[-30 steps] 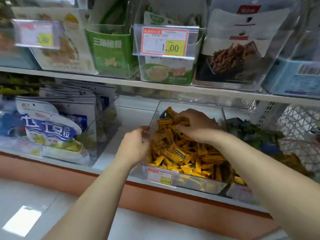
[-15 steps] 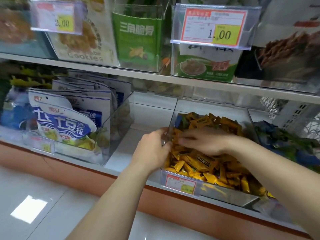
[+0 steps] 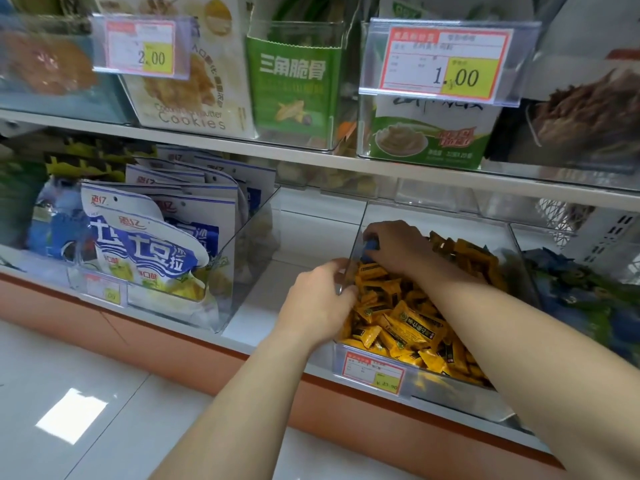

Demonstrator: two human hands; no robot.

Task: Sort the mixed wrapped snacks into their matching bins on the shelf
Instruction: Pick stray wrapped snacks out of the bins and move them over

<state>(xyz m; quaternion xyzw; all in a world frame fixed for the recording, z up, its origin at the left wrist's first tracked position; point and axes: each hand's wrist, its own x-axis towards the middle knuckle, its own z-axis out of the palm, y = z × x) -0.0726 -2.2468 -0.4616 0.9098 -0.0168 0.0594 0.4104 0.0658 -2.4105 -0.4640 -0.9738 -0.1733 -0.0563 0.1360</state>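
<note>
A clear plastic bin [image 3: 450, 393] on the bottom shelf is heaped with small yellow wrapped snacks [image 3: 408, 327]. My right hand [image 3: 398, 247] reaches into its back left corner, fingers closed on a small blue wrapped snack [image 3: 371, 244]. My left hand [image 3: 322, 299] grips the bin's left wall near the front, fingers curled over the edge. To the right, a neighbouring bin holds blue and green wrapped snacks [image 3: 581, 292].
A clear bin of white and blue pouches [image 3: 152, 251] stands at the left, with a bare shelf gap [image 3: 294, 244] between it and the yellow bin. The upper shelf [image 3: 311, 157] carries bins of cookies, green packs and price tags. Tiled floor lies below.
My right hand has moved from the middle of the yellow pile to the bin's back left corner and closed on a blue snack. My left hand stays on the bin wall. The view has moved closer.
</note>
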